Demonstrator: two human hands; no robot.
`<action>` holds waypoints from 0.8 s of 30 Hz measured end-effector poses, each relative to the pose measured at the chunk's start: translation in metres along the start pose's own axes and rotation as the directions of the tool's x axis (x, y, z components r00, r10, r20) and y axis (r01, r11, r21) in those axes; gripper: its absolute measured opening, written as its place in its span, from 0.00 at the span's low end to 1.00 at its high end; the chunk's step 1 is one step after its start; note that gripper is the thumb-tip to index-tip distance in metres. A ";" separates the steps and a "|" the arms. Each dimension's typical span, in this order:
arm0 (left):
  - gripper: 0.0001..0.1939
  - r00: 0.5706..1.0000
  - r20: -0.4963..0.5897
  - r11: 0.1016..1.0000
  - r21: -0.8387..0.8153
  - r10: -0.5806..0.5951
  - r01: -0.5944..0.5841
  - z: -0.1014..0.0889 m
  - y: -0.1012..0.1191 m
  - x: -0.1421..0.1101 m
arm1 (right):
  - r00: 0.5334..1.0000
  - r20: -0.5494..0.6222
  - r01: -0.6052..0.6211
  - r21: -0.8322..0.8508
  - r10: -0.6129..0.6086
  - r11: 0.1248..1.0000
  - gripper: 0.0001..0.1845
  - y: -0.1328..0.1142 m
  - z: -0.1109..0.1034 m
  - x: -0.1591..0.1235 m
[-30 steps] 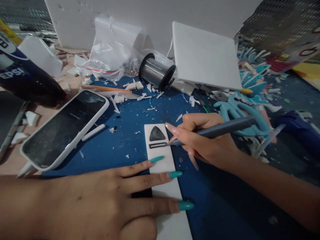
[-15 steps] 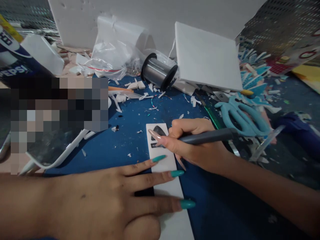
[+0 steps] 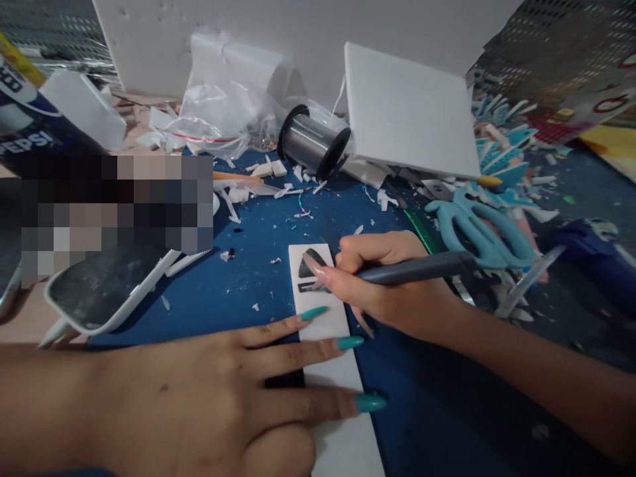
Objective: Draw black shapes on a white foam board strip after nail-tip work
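A long white foam-like strip (image 3: 334, 368) lies on the blue table, running away from me. Near its far end are a dark rounded patch (image 3: 309, 262) and, below that, a small dark bar partly covered by my fingers. Spread flat across the strip, my left hand (image 3: 248, 384) presses it down with several fingers tipped with long teal nails. My right hand (image 3: 385, 281) is closed in a writing grip round a dark grey pen-shaped tool (image 3: 417, 268). Its tip is hidden behind the fingers, at the dark bar.
Blue-handled scissors (image 3: 484, 228) lie to the right beside a green tool (image 3: 420, 230). A wire spool (image 3: 314, 140), a plastic bag (image 3: 223, 99) and a white board (image 3: 412, 116) stand behind. White scraps litter the table. A white-rimmed tray (image 3: 119, 318) is left, with a blurred-out patch above.
The right hand's fingertips and tool have shifted slightly to the right along the dark bar, showing more of it. The left hand keeps its place on the strip.
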State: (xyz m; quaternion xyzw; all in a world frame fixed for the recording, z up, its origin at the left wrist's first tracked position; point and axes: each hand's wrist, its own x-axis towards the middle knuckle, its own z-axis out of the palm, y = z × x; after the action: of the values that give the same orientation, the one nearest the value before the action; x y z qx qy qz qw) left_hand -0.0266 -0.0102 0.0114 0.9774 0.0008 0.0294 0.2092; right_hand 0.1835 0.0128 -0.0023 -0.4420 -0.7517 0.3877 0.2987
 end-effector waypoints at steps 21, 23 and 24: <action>0.13 1.000 -0.028 1.000 -0.018 0.009 -0.009 0.007 0.001 0.000 | 0.999 -0.027 0.045 0.058 -0.044 0.997 0.21 0.008 -0.005 -0.003; 0.13 1.000 -0.008 1.000 -0.013 0.014 -0.014 0.008 0.000 -0.001 | 1.000 0.004 0.002 0.138 -0.002 0.990 0.19 0.008 -0.001 -0.004; 0.14 1.000 -0.006 1.000 -0.009 0.011 -0.011 0.009 0.001 -0.001 | 1.000 0.013 -0.015 0.150 0.013 0.989 0.19 0.008 0.000 -0.003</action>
State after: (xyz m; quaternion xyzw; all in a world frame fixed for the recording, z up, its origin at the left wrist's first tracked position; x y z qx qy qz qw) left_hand -0.0269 -0.0144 0.0038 0.9763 -0.0043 0.0337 0.2136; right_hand 0.1883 0.0121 -0.0093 -0.4211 -0.7191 0.4481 0.3237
